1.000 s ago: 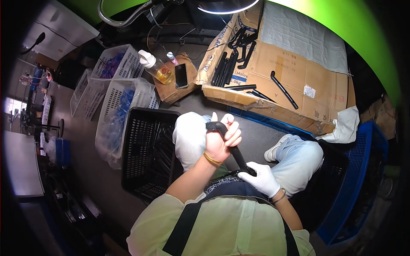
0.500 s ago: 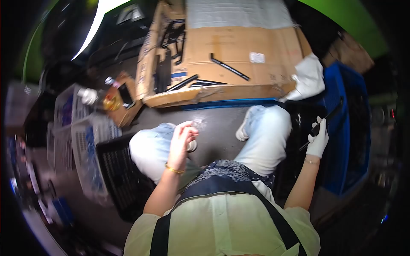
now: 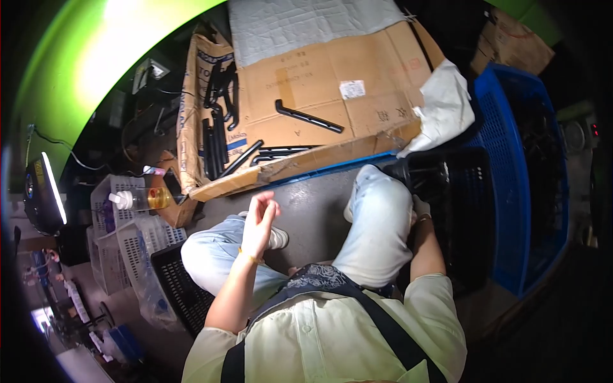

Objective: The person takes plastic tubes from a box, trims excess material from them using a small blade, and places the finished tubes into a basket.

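Note:
My left hand [image 3: 258,223] is bare and raised above my left knee, with loosely curled fingers apart and nothing in them. My right hand [image 3: 420,208], in a white glove, is beside my right knee at the edge of a black crate [image 3: 482,220]; the knee partly hides it and its fingers cannot be made out. Ahead lies a cardboard sheet [image 3: 377,60] in an open box. One bent black tube [image 3: 310,117] rests alone on it, and several more black tubes [image 3: 215,143] are gathered at its left side.
A blue crate [image 3: 511,185] stands at the far right, below a brown carton [image 3: 514,45]. White cloth hangs over the box's right corner [image 3: 444,108]. At left are a bottle [image 3: 143,198], white baskets [image 3: 131,246] and another black crate [image 3: 182,287].
The long black tube has left my left hand; my right hand carried it rightward, then came down beside my right knee. No tube shows in it now. The view has turned right.

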`<state>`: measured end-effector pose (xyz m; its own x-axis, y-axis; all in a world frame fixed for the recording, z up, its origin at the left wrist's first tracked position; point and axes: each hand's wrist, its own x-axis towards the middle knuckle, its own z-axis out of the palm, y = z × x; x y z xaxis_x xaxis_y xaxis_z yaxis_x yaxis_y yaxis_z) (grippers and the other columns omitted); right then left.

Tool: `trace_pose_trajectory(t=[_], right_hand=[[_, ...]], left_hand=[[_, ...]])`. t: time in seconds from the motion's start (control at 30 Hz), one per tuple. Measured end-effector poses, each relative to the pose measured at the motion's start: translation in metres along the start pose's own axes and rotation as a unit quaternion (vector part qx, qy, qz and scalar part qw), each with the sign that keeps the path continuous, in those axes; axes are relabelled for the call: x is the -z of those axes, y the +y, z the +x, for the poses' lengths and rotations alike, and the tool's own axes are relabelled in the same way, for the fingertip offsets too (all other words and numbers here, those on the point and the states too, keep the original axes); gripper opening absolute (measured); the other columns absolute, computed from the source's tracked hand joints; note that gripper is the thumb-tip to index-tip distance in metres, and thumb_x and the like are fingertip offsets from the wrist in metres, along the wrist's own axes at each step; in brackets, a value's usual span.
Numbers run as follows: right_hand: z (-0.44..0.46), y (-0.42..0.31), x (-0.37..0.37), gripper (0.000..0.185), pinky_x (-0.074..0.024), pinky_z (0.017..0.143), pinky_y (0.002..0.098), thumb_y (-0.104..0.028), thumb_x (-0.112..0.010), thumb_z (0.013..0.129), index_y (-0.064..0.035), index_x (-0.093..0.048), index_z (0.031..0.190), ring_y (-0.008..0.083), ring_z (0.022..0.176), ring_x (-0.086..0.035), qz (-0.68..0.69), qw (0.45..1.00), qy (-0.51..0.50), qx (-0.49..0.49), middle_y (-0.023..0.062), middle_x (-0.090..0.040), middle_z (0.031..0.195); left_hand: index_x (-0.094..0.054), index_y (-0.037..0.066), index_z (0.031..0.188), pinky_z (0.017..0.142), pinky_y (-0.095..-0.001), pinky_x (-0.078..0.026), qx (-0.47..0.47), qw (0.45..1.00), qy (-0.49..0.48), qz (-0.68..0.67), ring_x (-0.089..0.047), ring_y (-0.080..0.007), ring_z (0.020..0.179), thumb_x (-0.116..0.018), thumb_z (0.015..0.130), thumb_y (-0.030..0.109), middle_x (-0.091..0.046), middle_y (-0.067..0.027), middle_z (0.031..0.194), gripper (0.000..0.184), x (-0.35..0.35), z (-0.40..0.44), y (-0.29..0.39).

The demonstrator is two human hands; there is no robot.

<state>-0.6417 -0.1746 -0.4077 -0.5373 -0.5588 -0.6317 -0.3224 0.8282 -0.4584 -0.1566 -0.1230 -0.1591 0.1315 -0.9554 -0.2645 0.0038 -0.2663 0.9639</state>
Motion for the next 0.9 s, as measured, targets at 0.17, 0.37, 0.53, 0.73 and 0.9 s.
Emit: trace_pose_trajectory(t=[0.17, 0.37, 0.53, 0.73, 0.9], right_hand=[[0.018, 0.003, 0.018, 0.068, -0.0493, 0.077, 0.0479, -0.043, -0.055, 0.090, 0.0167, -0.053, 0.121, 0.0447, 0.100, -0.064, -0.072, 0.993, 0.028, 0.089, 0.0319, -0.064, 0.112], [-0.002, 0.089, 0.055, 0.031, -0.0470, 0.058, 0.0343, -0.023, -0.055, 0.089, 0.0035, -0.061, 0.105, 0.0178, 0.066, -0.057, 0.185, 0.979, 0.038, 0.081, 0.0062, -0.060, 0.082], [-0.099, 0.014, 0.090, 0.030, -0.0424, 0.048, 0.0292, -0.025, -0.059, 0.092, 0.0022, -0.061, 0.105, 0.0130, 0.054, -0.051, 0.222, 0.970, 0.103, 0.019, 0.0037, -0.060, 0.081], [-0.239, -0.173, 0.100, 0.025, -0.0491, 0.070, 0.0273, -0.021, -0.056, 0.096, -0.0014, -0.065, 0.109, 0.0130, 0.074, -0.059, 0.160, 0.895, 0.181, 0.376, 0.0053, -0.064, 0.085], [-0.378, -0.257, 0.052, 0.023, -0.0532, 0.078, 0.0331, -0.015, -0.070, 0.086, -0.0019, -0.068, 0.105, 0.0269, 0.087, -0.069, 0.005, 0.805, -0.025, 0.593, 0.0133, -0.071, 0.097]], left_hand=[[-0.055, 0.003, 0.119, 0.089, -0.0460, -0.044, -0.213, 0.800, 0.182, 0.531, -0.055, -0.0368, 0.098, -0.065, 0.085, 0.017, -0.058, -0.0187, 0.107, 0.038, 0.095, 0.118, -0.024], [-0.061, 0.011, 0.127, 0.101, -0.0361, -0.046, 0.147, 0.846, -0.110, 0.501, -0.060, -0.0295, 0.117, -0.074, 0.076, 0.033, -0.064, -0.0156, 0.123, 0.058, 0.172, 0.224, -0.079], [-0.056, 0.012, 0.128, 0.098, -0.0396, -0.047, 0.118, 0.783, -0.116, 0.599, -0.059, -0.0325, 0.114, -0.068, 0.084, 0.026, -0.063, -0.0156, 0.123, 0.048, 0.140, 0.234, -0.076], [-0.057, 0.010, 0.103, 0.095, -0.0426, -0.043, -0.332, 0.714, 0.035, 0.616, -0.056, -0.0296, 0.091, -0.063, 0.079, 0.010, -0.055, -0.0106, 0.092, 0.024, 0.089, 0.165, 0.046], [-0.060, 0.016, 0.102, 0.107, -0.0450, -0.039, -0.478, 0.647, -0.046, 0.592, -0.056, -0.0205, 0.085, -0.057, 0.079, 0.010, -0.050, -0.0033, 0.083, 0.024, 0.033, 0.074, 0.113]])
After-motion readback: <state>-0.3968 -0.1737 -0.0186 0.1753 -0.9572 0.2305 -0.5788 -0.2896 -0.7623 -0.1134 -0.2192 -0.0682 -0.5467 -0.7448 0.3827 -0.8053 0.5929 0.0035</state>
